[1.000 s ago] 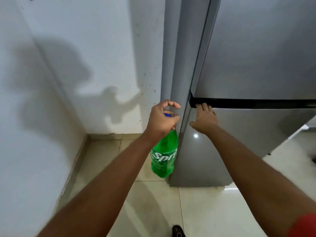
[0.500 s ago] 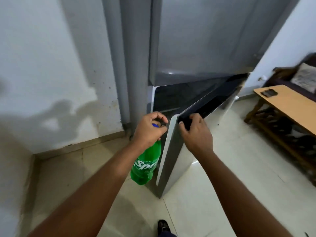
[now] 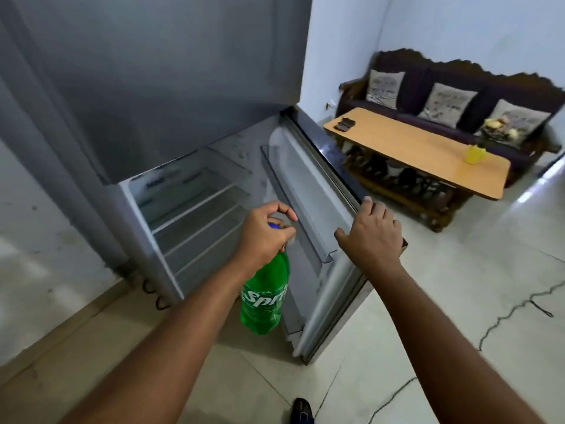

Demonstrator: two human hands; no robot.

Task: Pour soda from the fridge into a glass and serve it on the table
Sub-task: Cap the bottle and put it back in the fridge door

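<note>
A green Sprite bottle (image 3: 265,296) with a blue cap hangs by its neck from my left hand (image 3: 265,237), in front of the open lower compartment of the grey fridge (image 3: 146,87). My right hand (image 3: 373,237) grips the top edge of the lower fridge door (image 3: 318,191), which stands swung wide open. The shelves (image 3: 195,209) inside look bare. A wooden table (image 3: 419,148) stands at the right, with a yellow cup (image 3: 474,153) on it. No glass is in view.
A dark sofa (image 3: 458,96) with three cushions stands behind the table. A small dark object (image 3: 345,123) lies at the table's left end. A black cable (image 3: 516,310) runs over the tiled floor at the right. My shoe (image 3: 301,411) shows at the bottom. A wall stands at the left.
The lower fridge door has swung from shut to wide open under my right hand. My view has turned right, bringing the table and sofa in. The bottle stays in my left hand.
</note>
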